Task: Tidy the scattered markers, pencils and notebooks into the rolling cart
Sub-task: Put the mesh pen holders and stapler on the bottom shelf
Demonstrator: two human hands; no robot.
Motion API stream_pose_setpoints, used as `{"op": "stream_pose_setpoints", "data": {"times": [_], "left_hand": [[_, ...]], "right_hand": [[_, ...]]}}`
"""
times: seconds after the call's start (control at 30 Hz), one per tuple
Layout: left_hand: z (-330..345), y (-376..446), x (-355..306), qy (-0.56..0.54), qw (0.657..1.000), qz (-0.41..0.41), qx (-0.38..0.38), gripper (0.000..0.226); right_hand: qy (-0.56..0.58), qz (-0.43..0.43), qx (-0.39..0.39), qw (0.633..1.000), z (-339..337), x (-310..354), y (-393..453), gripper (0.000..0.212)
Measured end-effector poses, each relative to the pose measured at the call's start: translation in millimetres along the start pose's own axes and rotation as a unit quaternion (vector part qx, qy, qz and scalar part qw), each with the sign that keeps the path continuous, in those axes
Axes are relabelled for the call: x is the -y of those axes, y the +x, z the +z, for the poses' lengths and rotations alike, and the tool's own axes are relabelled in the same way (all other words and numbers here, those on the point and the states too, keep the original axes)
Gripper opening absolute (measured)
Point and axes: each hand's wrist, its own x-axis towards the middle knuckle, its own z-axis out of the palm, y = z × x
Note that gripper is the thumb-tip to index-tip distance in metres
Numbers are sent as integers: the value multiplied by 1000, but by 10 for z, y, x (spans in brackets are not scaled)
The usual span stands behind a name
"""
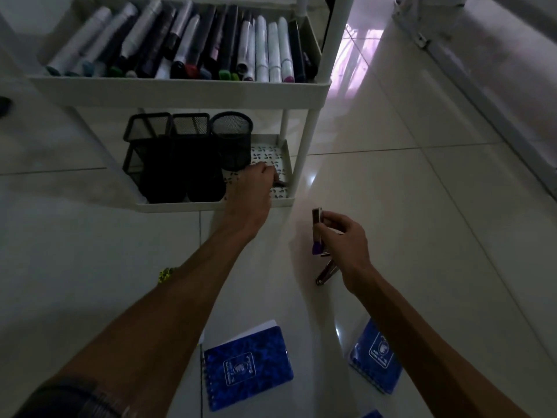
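A white rolling cart [180, 92] stands ahead on the tiled floor. Its upper tray holds several markers [193, 46] lying side by side. My left hand [253, 188] reaches into the lower tray [286, 152], fingers closed on a small dark object [280, 184] beside the round mesh cup [232, 140]. My right hand [346, 236] hovers to the right of the cart and grips a marker with a purple cap [318, 233], held upright. Two blue spiral notebooks lie on the floor near me, one in the middle [247, 368] and one to the right [376, 357].
Three black mesh pen holders [168, 155] fill the left of the lower tray. A metal clip-like object [325, 271] lies on the floor under my right hand. A small yellow-green item [165, 274] lies by my left forearm. A white frame [470, 86] runs along the right.
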Motion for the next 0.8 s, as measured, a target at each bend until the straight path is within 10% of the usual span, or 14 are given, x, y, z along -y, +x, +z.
{"op": "stream_pose_setpoints", "data": {"times": [0.8], "left_hand": [[24,-299,350,127,978,119,117,58]], "right_hand": [[-6,-1,14,1000,230,59,-25,37]]}}
